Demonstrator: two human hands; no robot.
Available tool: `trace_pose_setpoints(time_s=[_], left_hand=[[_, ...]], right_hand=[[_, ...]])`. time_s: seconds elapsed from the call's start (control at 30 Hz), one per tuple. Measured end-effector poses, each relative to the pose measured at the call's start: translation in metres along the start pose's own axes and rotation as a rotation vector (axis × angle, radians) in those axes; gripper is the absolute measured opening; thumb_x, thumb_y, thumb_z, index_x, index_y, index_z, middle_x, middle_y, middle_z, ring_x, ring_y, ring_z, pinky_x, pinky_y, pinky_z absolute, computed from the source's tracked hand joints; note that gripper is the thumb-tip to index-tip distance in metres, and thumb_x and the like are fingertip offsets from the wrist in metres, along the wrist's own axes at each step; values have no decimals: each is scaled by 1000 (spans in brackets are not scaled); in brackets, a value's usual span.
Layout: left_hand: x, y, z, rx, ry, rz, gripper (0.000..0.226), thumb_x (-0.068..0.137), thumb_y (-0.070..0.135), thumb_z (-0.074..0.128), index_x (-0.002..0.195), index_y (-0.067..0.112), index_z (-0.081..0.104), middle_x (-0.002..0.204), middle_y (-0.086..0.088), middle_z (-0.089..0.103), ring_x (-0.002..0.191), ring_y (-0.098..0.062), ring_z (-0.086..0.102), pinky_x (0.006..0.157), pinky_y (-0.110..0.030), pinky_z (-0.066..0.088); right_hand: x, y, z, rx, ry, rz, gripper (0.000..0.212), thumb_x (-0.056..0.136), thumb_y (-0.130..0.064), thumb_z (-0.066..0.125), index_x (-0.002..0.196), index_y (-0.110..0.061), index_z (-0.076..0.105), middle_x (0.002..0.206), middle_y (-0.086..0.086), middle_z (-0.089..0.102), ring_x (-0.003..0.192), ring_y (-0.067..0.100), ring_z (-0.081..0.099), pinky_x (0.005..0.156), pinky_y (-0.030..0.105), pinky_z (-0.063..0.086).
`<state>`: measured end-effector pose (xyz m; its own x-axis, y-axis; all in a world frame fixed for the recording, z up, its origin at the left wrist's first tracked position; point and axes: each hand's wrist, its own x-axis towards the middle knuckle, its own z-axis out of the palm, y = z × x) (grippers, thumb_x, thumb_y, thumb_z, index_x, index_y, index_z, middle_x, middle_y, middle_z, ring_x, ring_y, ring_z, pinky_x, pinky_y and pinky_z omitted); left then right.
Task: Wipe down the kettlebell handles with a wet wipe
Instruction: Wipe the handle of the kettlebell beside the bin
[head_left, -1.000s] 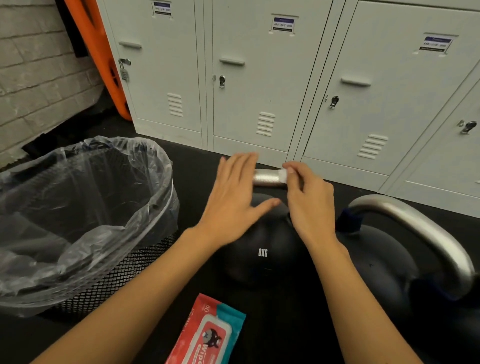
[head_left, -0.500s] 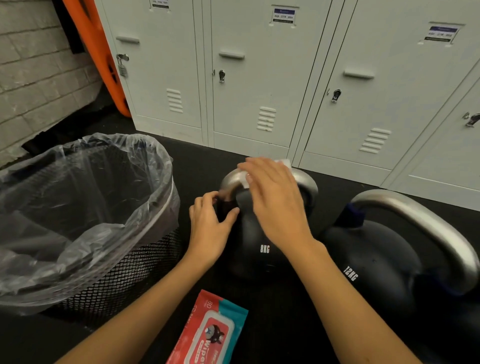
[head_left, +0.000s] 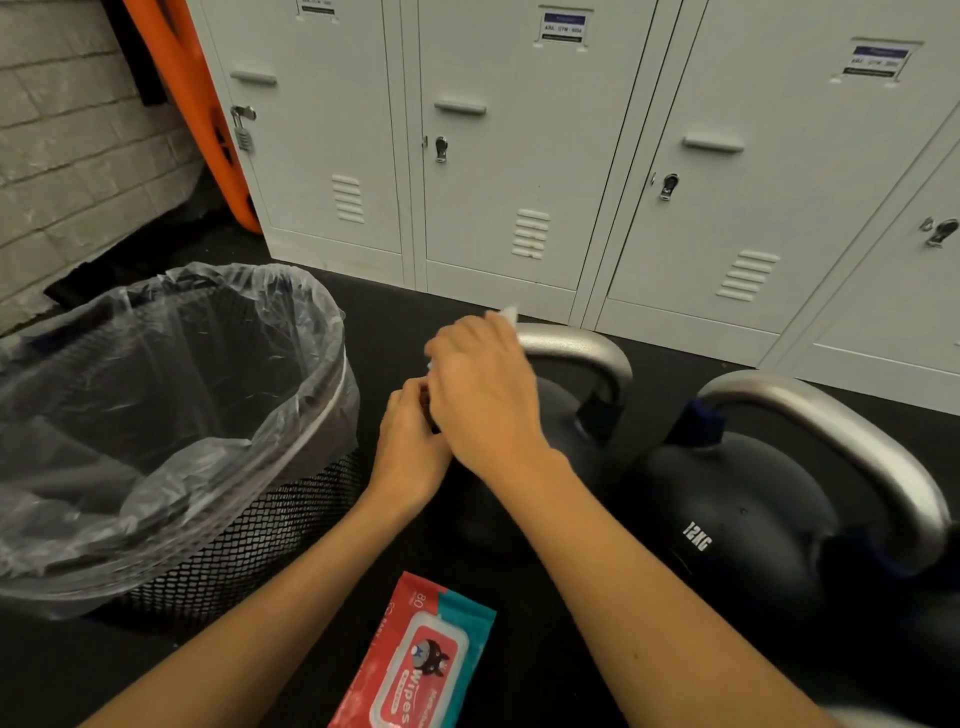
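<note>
A: Two kettlebells stand on the black floor (head_left: 675, 358), side by side before the lockers (head_left: 498, 156). What has changed in the last second?

B: The right hand (head_left: 480, 395) has slid the wet wipe (head_left: 508, 313) along the near kettlebell's handle (head_left: 576, 348), from the right part of the arch over to the left bend. The left hand (head_left: 410, 441) has dropped from the top of the arch to the left leg, where its fingers now curl round the base of the handle.

A: And the right hand's hold?

B: Fingers bent over the wipe, pressing it onto the steel; only a white corner shows past them.

A: So, for the job?

B: I judge the top of this handle mostly wiped, the left leg next. The 12KG kettlebell (head_left: 727, 519) has a bare handle (head_left: 831, 415), not yet touched by either hand.

A: The count?

B: Two kettlebells, one wipe in use, one wipes pack (head_left: 421, 660) on the floor, one lined bin (head_left: 171, 415).
</note>
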<state>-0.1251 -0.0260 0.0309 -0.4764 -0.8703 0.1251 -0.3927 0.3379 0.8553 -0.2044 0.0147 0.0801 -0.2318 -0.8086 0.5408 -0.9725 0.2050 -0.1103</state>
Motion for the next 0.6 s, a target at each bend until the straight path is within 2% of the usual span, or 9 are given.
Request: trace_pose_setpoints(time_s=[0.07,0.13,0.27,0.4,0.5,0.57,0.6], left_hand=[[1,-2,-1,17,11,1,32,87,30,55,115,14,53,110,-4,55,92,-11,54,63,-12,35],[2,-3,-2,-11,-1,-14,36,88,23,62,121,15,52,115,-3,54,96,-10,52,67,-11,36],[2,-7,-3,-79,-21,-20,46,83,25,72,124,17,53,119,-2,55,104,-10,55,84,-19,40],[5,-9,-3,-90,2,-21,43,80,28,74,118,19,57,115,-3,61,103,-10,58,85,-20,41],[5,-9,-6,-86,-23,-14,43,81,28,74,119,20,58,115,-1,62,103,-8,58,82,-13,40],[5,-9,-8,-83,-30,-7,41,81,27,74,118,20,58,114,-1,63,100,-5,57,77,-7,37],[5,-9,-9,-82,-30,-6,39,81,27,74,117,20,59,113,0,63,98,-4,57,75,-6,36]], right_hand=[[-7,1,8,-43,-36,-109,13,85,-13,64,92,-9,74,102,7,70,112,27,59,113,38,19],[-15,9,7,-22,-21,-131,18,85,-12,66,102,-11,74,117,6,68,126,26,52,117,37,11],[-27,29,-7,97,140,41,31,98,-18,50,126,-21,63,136,1,57,137,20,40,120,37,9],[-25,44,-18,260,256,331,31,102,-30,42,123,-25,65,119,-6,63,120,14,48,113,31,18],[-16,62,-23,390,223,568,32,98,-32,41,99,-22,71,95,-3,67,96,19,53,92,34,37],[-15,72,-29,642,213,812,31,97,-31,41,84,-18,66,80,1,60,86,22,53,78,37,41],[-18,73,-33,785,217,944,31,98,-32,41,82,-19,64,81,3,59,86,23,53,76,36,40]])
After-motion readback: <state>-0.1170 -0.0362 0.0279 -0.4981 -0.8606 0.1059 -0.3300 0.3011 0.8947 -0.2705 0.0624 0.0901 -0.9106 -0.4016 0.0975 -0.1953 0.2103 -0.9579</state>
